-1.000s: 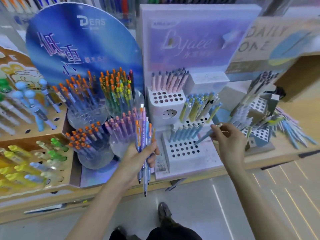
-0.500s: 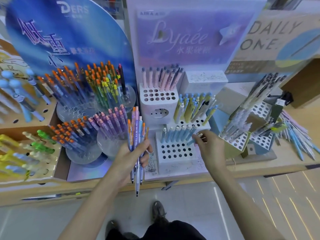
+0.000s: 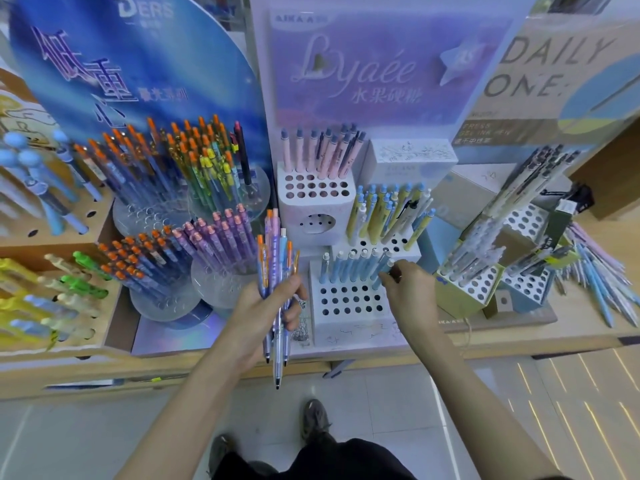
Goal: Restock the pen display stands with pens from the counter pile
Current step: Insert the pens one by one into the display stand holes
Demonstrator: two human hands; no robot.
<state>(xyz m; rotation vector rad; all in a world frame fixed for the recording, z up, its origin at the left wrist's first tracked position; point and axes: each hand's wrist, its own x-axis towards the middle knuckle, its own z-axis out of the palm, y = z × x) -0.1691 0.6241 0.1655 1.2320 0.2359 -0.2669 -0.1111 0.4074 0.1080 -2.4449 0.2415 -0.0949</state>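
Left hand [image 3: 258, 308]: clenched round mixed pen bundle [image 3: 276, 258].
Right hand [image 3: 410, 292]: pinched blue pen [image 3: 381, 273] at white stand [image 3: 346, 327], 3 o'clock from bundle.

The right hand [image 3: 408, 296] covers the low end of the blue pen [image 3: 383, 268] it pinches, so where it ends is hidden. The left hand [image 3: 263, 306] hides the middle of its bunch of pens [image 3: 275, 244]. At the right edge the pen pile [image 3: 602, 282] is blurry and cut off.

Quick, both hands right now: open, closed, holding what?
Left hand: grips a bundle of pens.
Right hand: pinches a blue pen in the white stand.
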